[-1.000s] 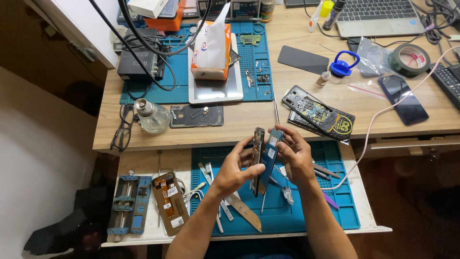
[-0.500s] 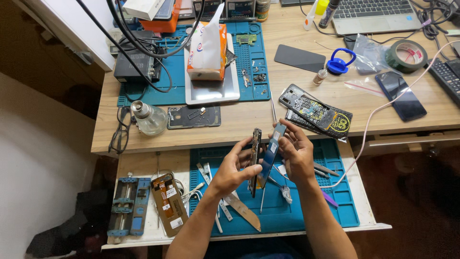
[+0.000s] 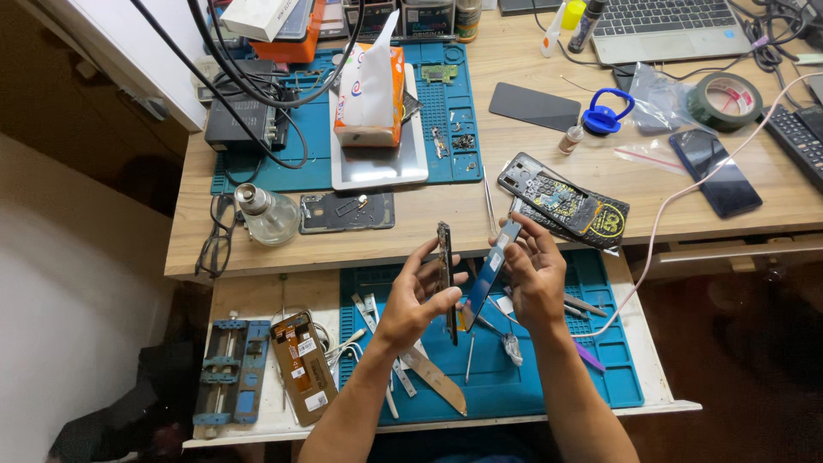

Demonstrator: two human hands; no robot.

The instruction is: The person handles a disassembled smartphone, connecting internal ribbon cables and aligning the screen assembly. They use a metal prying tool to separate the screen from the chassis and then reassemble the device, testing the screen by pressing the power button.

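Both hands have barely shifted. Left hand (image 3: 411,300) clamps the phone frame (image 3: 445,279) edge-up; right hand (image 3: 533,279) pinches the blue-backed panel (image 3: 487,273), over the near mat (image 3: 549,377). Prying sideways could probably crack that panel.

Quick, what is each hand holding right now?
Left hand: closed on a phone frame, held on edge.
Right hand: closed on a thin blue screen panel, tilted toward the frame.
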